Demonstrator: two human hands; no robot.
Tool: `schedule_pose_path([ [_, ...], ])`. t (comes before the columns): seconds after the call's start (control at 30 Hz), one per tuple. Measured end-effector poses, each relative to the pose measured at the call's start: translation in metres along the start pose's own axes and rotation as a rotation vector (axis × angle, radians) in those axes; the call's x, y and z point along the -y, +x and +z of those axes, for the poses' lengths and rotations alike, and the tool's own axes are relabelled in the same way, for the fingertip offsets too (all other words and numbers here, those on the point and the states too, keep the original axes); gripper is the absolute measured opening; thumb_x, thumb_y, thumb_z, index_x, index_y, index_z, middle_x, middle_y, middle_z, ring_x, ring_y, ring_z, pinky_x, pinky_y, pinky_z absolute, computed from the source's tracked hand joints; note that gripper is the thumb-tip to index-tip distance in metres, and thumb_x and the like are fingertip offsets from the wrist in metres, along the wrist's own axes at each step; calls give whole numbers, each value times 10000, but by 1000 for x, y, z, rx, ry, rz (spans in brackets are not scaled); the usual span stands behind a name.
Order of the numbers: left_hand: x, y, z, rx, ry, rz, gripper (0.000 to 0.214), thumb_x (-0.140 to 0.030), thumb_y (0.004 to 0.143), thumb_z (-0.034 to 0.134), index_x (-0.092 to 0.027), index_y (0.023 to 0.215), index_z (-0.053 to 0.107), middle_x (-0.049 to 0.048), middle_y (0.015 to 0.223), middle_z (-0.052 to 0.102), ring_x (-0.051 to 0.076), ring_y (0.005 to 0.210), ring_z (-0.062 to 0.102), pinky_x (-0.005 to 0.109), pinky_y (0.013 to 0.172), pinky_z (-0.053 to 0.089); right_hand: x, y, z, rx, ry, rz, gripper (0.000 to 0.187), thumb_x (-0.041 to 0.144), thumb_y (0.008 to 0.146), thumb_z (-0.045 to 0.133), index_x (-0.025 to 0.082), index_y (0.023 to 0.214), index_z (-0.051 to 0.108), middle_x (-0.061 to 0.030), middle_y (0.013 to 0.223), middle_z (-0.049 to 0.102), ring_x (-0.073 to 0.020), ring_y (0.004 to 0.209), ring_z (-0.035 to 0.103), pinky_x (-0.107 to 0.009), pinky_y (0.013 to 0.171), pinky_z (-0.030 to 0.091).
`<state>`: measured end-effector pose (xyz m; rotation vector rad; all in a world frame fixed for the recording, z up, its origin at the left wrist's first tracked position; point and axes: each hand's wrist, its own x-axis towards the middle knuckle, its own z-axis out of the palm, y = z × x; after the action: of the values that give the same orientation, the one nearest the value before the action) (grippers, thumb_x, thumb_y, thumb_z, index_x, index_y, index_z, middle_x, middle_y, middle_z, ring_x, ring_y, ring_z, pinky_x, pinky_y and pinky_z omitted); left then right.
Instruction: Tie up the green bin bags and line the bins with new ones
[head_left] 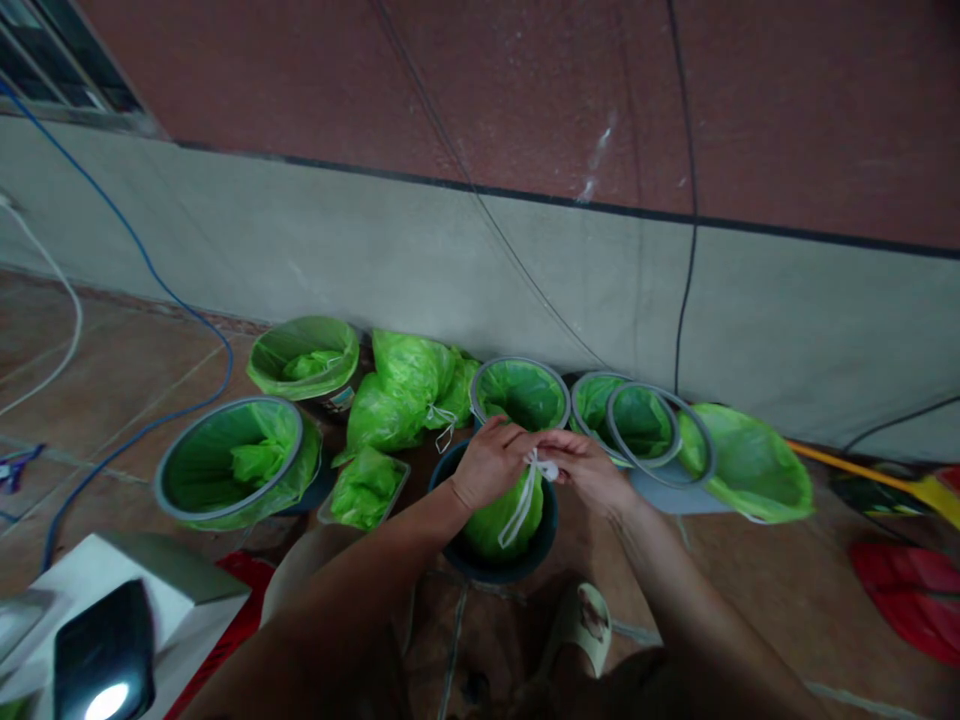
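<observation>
My left hand (pixel 491 460) and my right hand (pixel 589 468) meet over a dark bucket (pixel 551 530), fingers closed together on a white drawstring (pixel 517 515). The string belongs to a green garbage bag (pixel 491 530) that sits inside the bucket, its neck gathered under my hands. A loop of the string hangs down over the bag. My fingertips partly cover the spot where the string is bunched, so whether a knot is there I cannot tell.
Lined trash cans stand on both sides: one (pixel 225 515) at left, one (pixel 304 385) behind it, several at right, including a ringed one (pixel 521 365). Full green bags (pixel 405 385) lean at the wall (pixel 375 240). A phone (pixel 105 640) lies on a white box (pixel 180 600). A blue cable (pixel 127 225) crosses the floor.
</observation>
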<state>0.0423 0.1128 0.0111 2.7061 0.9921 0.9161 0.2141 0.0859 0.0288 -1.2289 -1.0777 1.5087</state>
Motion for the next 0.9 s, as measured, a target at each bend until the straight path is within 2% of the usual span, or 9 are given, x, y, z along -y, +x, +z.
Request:
schedule_pose_path([
  [0.13,-1,1,2,-20,-28,-15,173,-198,926,484,-171,961,651,48,894,679,169,871,625,395,1020,429,-2,5,4,-212,-142,-234,203,335,643,763,214,802,725,2,701,680,-120,602,540,-255,573,414],
  [0.2,-2,1,3,-20,-26,-14,166,-191,917,488,-167,959,647,51,883,673,170,869,620,395,1025,421,-2,5,5,-244,-191,-287,200,345,672,741,221,828,721,-3,729,686,-133,643,565,-269,614,440],
  [0.27,-1,0,4,-18,-25,-12,160,-188,914,491,-171,961,643,47,883,673,169,867,617,394,1033,411,-1,5,4,-237,-158,-246,234,384,698,724,222,866,716,11,702,662,-117,599,536,-252,573,424],
  [0.4,1,-1,4,-20,-30,-11,153,-185,920,487,-184,947,637,36,885,680,161,852,618,398,1039,398,-2,3,-4,-131,-118,-42,347,488,735,708,213,947,722,21,700,636,-98,587,511,-219,526,389],
  [0.53,1,-2,5,-47,-28,3,119,-167,908,512,-179,908,631,28,866,687,157,845,621,394,1034,401,-7,3,-10,18,-191,33,373,536,742,704,175,829,744,-8,745,663,-108,663,534,-225,590,404],
  [0.63,1,-1,5,-41,-30,1,121,-156,904,518,-187,890,634,22,852,691,157,831,623,395,1031,404,-9,5,-11,10,-185,19,395,554,695,739,166,771,738,-3,690,649,-107,645,512,-233,597,389],
  [0.73,0,1,3,-13,-45,-25,132,-150,904,521,-199,890,643,19,854,698,162,829,628,400,1025,406,-8,7,-12,-52,-159,32,418,586,649,757,175,719,726,-9,681,659,-121,654,531,-247,614,401],
  [0.83,0,2,-1,9,-74,-47,137,-166,913,523,-201,882,651,15,831,701,169,835,629,401,1016,405,-5,6,-12,-112,-29,72,404,581,640,770,186,719,730,-34,757,701,-141,727,586,-260,671,439],
  [0.9,0,4,-2,19,-107,-53,138,-179,918,525,-198,869,652,14,825,703,168,838,629,397,1016,401,-2,3,-13,-97,69,97,352,530,651,788,192,735,739,-41,798,718,-149,781,611,-264,713,458],
])
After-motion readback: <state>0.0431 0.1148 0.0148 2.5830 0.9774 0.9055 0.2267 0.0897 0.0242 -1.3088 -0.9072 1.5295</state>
